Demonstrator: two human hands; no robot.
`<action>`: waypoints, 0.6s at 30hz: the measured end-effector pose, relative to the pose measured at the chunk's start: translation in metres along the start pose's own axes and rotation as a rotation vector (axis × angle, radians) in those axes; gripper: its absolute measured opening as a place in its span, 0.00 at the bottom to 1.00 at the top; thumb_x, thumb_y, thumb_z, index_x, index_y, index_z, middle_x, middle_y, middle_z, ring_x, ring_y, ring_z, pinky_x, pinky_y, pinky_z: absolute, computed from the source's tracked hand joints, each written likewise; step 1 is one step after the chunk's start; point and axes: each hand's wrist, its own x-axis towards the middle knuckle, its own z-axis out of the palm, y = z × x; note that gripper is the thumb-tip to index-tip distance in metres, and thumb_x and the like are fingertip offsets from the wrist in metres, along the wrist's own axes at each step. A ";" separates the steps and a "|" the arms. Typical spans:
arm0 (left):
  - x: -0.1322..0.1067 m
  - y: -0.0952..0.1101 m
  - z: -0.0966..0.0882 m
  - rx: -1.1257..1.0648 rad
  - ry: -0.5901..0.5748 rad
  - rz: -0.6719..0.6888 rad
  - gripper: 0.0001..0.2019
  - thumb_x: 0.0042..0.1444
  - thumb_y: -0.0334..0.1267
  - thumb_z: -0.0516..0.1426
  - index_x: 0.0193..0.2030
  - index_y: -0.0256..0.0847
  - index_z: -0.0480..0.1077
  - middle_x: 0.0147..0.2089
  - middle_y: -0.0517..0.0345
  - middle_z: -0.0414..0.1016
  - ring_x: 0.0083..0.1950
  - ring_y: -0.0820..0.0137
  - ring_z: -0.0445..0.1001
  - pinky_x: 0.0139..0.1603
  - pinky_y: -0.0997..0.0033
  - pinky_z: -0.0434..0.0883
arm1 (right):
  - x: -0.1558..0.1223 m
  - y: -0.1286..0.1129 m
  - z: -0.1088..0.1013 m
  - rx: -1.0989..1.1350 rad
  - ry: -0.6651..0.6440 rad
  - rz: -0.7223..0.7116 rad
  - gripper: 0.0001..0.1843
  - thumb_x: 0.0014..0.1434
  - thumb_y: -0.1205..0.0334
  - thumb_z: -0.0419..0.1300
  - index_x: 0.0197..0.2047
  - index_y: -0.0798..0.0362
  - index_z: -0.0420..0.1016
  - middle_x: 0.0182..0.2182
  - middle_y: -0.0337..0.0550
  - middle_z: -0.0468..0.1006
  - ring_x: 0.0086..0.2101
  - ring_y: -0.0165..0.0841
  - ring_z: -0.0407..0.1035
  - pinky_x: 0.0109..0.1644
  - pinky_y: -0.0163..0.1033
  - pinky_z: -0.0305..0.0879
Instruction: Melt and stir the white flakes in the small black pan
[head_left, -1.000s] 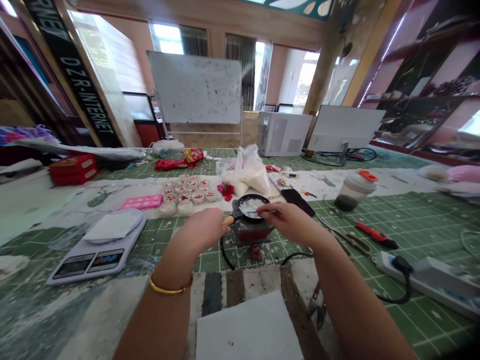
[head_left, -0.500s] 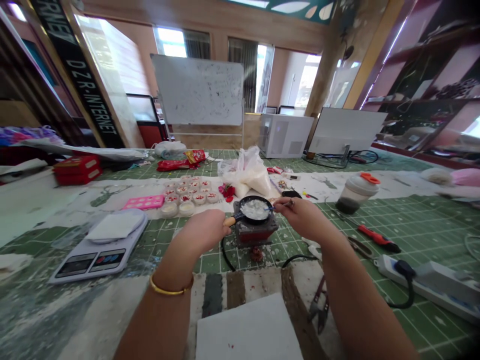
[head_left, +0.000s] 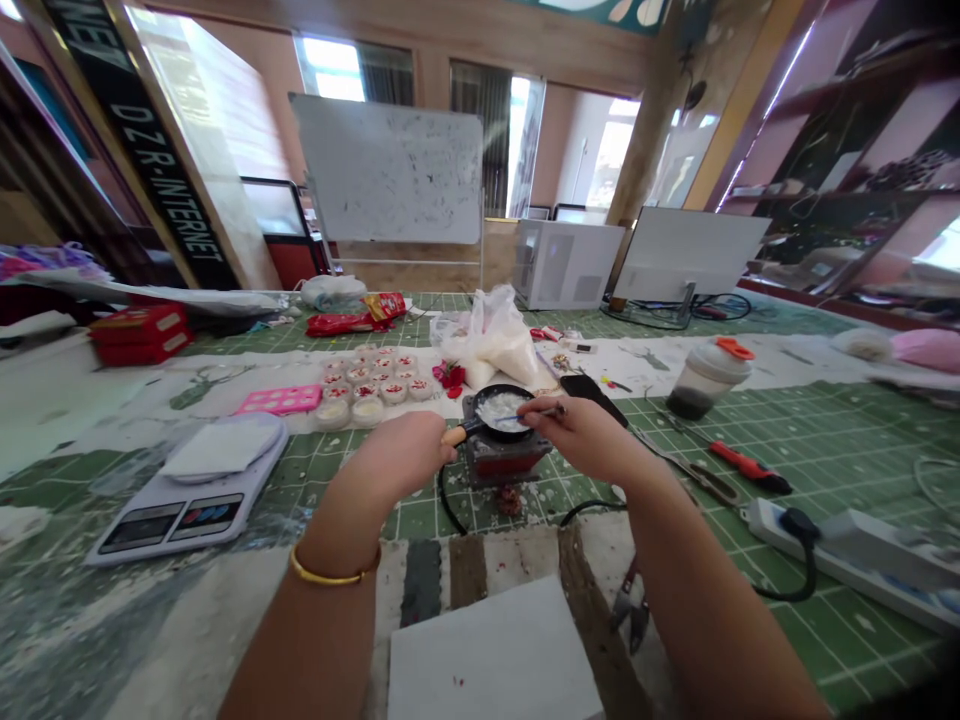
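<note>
Nr front edge: white sheet (head_left: pixel 491 655) flat b/w forearms, snips (head_left: pixel 638 628) just R of it, partly hidden by R forearm. Scale (head_left: pixel 176 525) off L w/ folded paper (head_left: pixel 221 447) on top; power strip (head_left: pixel 862 565) off R.

Next out: L hand (head_left: pixel 416 445), grip closed round handle of black pan (head_left: pixel 501 437). R hand (head_left: pixel 574 428) pinches thin stick (head_left: pixel 510 418), tip down at white stuff (head_left: pixel 491 405) inside pan. Change: 0.5 s ago R hand was out past pan's R rim; now back over rim, stick reaching further across. L hand approx same spot. Reads as a stirring stroke w/ pan steadied. White stuff uneven, blurry; can't tell if solid or runny.

Pan sits over small red stove (head_left: pixel 510 465), brownish clump (head_left: pixel 508 500) in front.

In the way: phone (head_left: pixel 592 397) close past R hand; plastic bag (head_left: pixel 499 340) close behind pan, so little room fwd.

L beyond: cups (head_left: pixel 394 392), most w/ red bits; pink tray (head_left: pixel 281 400) beside. R: lidded jar (head_left: pixel 709 380), well apart from hands. All on green-grid counter (head_left: pixel 847 440). Far back: whiteboard (head_left: pixel 390 170).
</note>
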 end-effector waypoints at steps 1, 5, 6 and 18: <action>0.000 0.000 0.000 -0.003 0.002 -0.001 0.15 0.51 0.46 0.48 0.29 0.38 0.69 0.31 0.51 0.73 0.29 0.67 0.69 0.26 0.72 0.57 | 0.001 0.001 0.000 -0.039 0.041 0.047 0.16 0.58 0.57 0.48 0.41 0.50 0.74 0.32 0.42 0.78 0.33 0.33 0.69 0.37 0.35 0.59; -0.001 0.000 -0.001 -0.016 -0.010 -0.011 0.13 0.50 0.44 0.49 0.29 0.38 0.68 0.31 0.53 0.72 0.28 0.68 0.68 0.25 0.72 0.56 | 0.000 0.003 -0.003 -0.065 0.057 0.078 0.16 0.58 0.56 0.47 0.36 0.51 0.75 0.33 0.42 0.77 0.35 0.34 0.69 0.38 0.35 0.58; -0.001 0.000 -0.001 -0.014 -0.006 -0.009 0.13 0.50 0.44 0.49 0.29 0.38 0.68 0.31 0.52 0.72 0.28 0.69 0.68 0.25 0.72 0.56 | -0.001 0.002 -0.004 -0.019 0.017 0.033 0.16 0.59 0.56 0.47 0.37 0.50 0.74 0.34 0.41 0.77 0.34 0.33 0.69 0.37 0.34 0.59; 0.002 -0.002 0.003 0.011 0.007 0.002 0.17 0.52 0.47 0.47 0.29 0.38 0.69 0.30 0.51 0.72 0.28 0.68 0.68 0.26 0.72 0.56 | 0.001 0.001 0.001 0.070 -0.039 -0.032 0.15 0.59 0.55 0.47 0.40 0.47 0.73 0.33 0.38 0.77 0.33 0.31 0.69 0.37 0.33 0.59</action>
